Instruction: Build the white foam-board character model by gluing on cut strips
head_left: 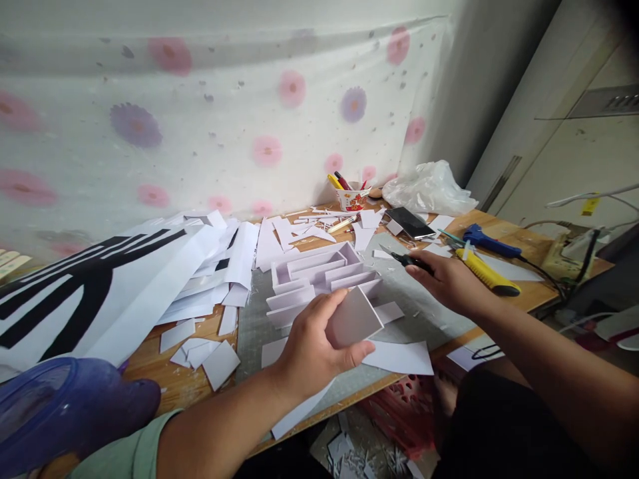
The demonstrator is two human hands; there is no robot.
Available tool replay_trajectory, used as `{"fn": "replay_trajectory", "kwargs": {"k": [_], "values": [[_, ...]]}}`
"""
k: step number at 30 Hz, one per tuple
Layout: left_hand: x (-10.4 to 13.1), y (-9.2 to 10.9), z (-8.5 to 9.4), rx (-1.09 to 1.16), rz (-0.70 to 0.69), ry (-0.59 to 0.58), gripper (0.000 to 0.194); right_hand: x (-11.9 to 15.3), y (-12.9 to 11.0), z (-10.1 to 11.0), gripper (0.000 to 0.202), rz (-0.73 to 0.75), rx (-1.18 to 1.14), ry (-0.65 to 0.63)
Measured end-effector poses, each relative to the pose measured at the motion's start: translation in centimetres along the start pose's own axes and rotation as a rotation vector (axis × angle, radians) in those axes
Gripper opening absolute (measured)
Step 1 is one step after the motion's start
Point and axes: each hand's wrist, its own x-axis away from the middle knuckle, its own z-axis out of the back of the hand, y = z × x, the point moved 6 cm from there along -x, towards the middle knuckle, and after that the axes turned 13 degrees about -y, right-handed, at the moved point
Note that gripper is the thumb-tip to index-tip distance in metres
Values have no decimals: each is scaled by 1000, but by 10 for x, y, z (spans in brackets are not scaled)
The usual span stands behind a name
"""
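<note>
Between the thumb and fingers of my left hand is a flat white foam board piece, tilted above the table's front. My right hand is closed around the dark handle of a utility knife, its tip pointing left over the grey cutting mat. Beyond my left hand a white board structure with upright walls stands on the mat. Its near part is hidden behind the hand. A long white strip lies under the held piece, near the mat's front edge.
Printed sheets are heaped at left beside a blue-purple object. A yellow cutter, blue glue gun and phone lie at right. At the back are a pen cup and a plastic bag.
</note>
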Motion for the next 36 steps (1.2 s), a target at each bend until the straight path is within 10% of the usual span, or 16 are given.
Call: {"fn": "replay_trajectory", "kwargs": {"k": [5, 11, 16, 19, 23, 31, 36], "values": [[-3, -5, -4, 267, 17, -77, 63, -15, 34, -26, 37, -42, 305, -236], [-1, -16, -6, 594, -70, -61, 49, -19, 48, -28, 36, -78, 355, -224], [3, -27, -10, 793, -63, 32, 60, 15, -23, 10, 32, 315, 79, 178], [3, -28, -12, 867, -30, 103, 57, 47, -85, 4, 51, 721, -153, 80], [4, -30, -10, 900, 47, 192, 71, 62, -118, -13, 42, 828, -61, 74], [-2, -13, 7, -6, -83, 159, 6, 23, -58, 5, 18, 604, -247, -140], [-5, -7, 10, -326, -122, 192, 2, -17, 65, 46, 24, -261, 98, -47]]}}
